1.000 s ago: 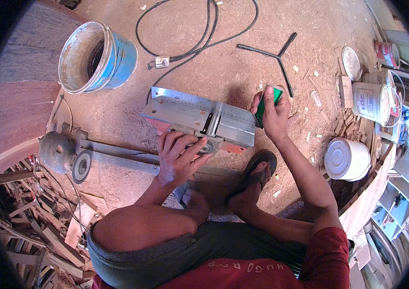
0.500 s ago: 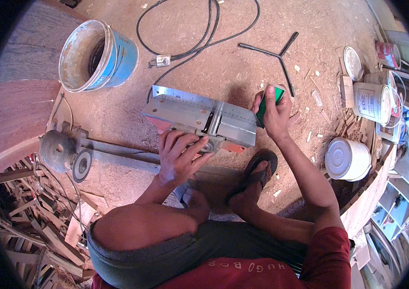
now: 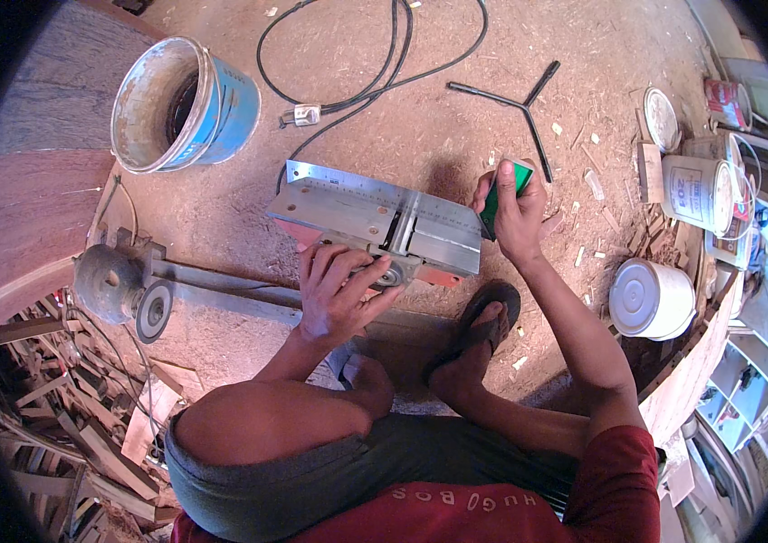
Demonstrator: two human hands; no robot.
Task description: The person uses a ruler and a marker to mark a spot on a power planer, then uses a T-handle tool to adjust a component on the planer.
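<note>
An electric hand planer [image 3: 334, 212] lies with its flat metal sole turned up, its cutter slot across the middle. My left hand [image 3: 340, 288] grips its near side, fingers bent around a round part by the slot. In my right hand [image 3: 518, 213] is the green handle of a try square [image 3: 499, 199], with the thumb pressed on top. The square's marked steel blade stands on edge across the planer's sole, running toward the far left. The underside of the planer is mostly hidden.
A blue bucket [image 3: 234, 109] stands at far left, near a looped black cable [image 3: 375, 95]. A three-armed black wrench [image 3: 526, 105] lies beyond my right hand. White tubs [image 3: 653, 299] line the right. A grinder [image 3: 110, 283] and wood scraps [image 3: 85, 425] are at left; my feet are close below.
Almost nothing differs. The green handle is tilted very slightly in my right hand; the planer and my left hand keep their places.
</note>
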